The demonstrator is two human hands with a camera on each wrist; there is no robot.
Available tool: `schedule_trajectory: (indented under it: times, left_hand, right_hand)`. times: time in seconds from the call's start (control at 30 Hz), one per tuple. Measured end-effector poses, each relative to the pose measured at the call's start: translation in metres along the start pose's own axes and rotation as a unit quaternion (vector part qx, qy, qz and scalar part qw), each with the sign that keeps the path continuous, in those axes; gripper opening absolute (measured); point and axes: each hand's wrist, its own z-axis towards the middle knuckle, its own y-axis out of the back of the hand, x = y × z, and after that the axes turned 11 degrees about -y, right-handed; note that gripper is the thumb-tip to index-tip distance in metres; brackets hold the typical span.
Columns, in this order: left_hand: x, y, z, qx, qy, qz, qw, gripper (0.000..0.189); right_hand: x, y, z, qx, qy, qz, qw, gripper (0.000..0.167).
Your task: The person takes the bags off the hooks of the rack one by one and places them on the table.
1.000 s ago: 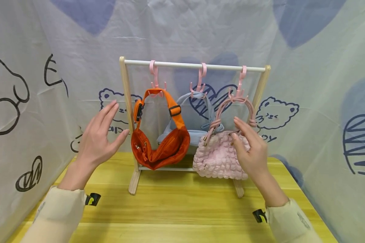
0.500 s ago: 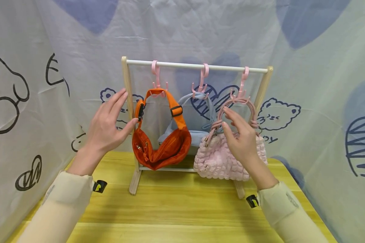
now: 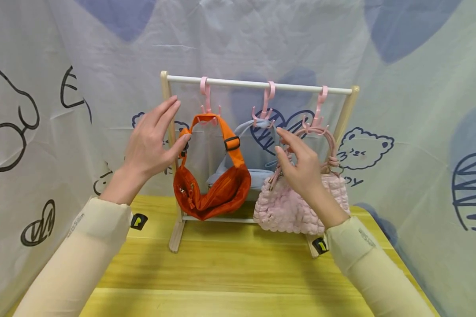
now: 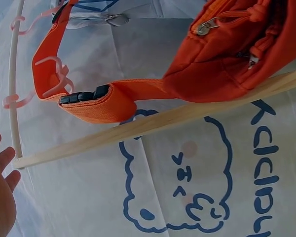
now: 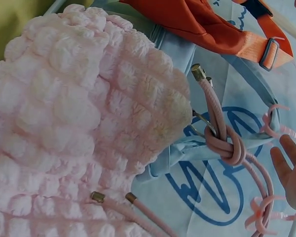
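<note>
Three bags hang on pink hooks in the head view: an orange belt bag (image 3: 226,189) on the left, a light blue bag (image 3: 259,178) behind in the middle, a puffy pink handbag (image 3: 279,211) on the right. My left hand (image 3: 150,140) is raised in front of the rack's left post, fingers extended, near the orange strap and holding nothing. In front of the pink handbag's handle, my right hand (image 3: 301,167) reaches toward the middle hook (image 3: 268,99), fingers apart from the thumb. In the right wrist view its fingers (image 5: 282,170) are close to the pink cord handle (image 5: 259,173); contact cannot be told.
A wooden rack (image 3: 346,110) with a white rod (image 3: 238,82) stands on the yellow wood-grain table (image 3: 206,268). Two more pink hooks, the left hook (image 3: 206,94) and the right hook (image 3: 319,105), carry the outer bags. Printed cloth (image 3: 420,110) surrounds the table.
Both hands have risen and moved inward: the left up and right toward the rack's left post, the right up and left toward the middle hook. The bags stay hanging.
</note>
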Motion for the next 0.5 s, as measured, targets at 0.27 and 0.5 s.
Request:
schedule_trajectory:
  times: [0.27,0.5]
  left_hand:
    - [0.006,-0.004,0.018,0.002,-0.017,0.01,0.9998,0.068]
    - [0.014,-0.01,0.032,0.006,-0.042,0.026,0.9988,0.066]
  right_hand:
    - [0.004,-0.013,0.016,0.012,0.016,0.0,0.9998,0.044]
    - [0.011,-0.026,0.025,0.035,0.027,0.004,0.999,0.049]
